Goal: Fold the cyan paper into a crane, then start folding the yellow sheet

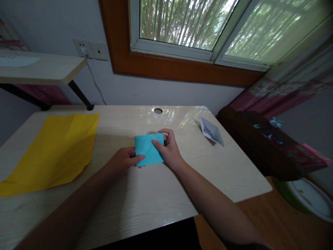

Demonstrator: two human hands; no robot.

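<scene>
A folded sheet of turquoise paper [147, 151], roughly rectangular with creases across its face, is held above the desk between both hands. My left hand [126, 159] grips its left edge, thumb on the front and fingers behind. At the right edge, my right hand [169, 148] is closed on the paper, its thumb pressed on the face near the top and its fingers curled behind. The fingertips behind the paper are mostly hidden.
A large yellow paper sheet [59, 149] lies on the left of the pale wooden desk [161, 198]. A folded white paper piece [211, 131] rests near the right edge. A raised shelf [52, 67] stands at back left. Beyond the desk are a dark wooden bench [260, 146] and a green-and-white tub [307, 196].
</scene>
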